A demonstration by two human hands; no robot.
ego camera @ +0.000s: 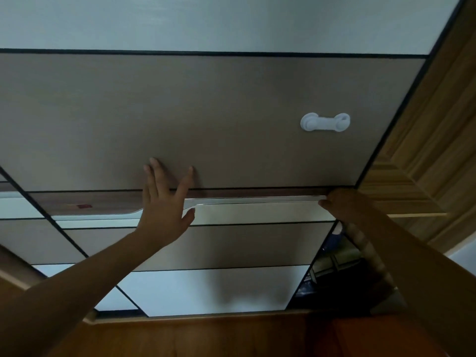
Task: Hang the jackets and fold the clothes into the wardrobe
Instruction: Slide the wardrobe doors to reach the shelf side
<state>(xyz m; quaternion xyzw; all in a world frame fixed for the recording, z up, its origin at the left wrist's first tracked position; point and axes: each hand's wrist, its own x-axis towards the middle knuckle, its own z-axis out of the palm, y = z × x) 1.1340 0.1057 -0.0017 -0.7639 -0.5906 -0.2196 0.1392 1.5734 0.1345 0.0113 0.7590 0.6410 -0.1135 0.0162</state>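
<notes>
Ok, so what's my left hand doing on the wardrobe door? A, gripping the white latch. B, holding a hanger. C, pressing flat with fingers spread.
C: the left hand lies flat, fingers spread, on the wardrobe door, well apart from the white latch.

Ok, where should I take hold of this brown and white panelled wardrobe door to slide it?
Probably the long silver handle strip along the edge: come from its open side and hook fingertips over the lip, as the right hand does at its end. The brown panel is flat and smooth, so the left hand can only press there.
</notes>
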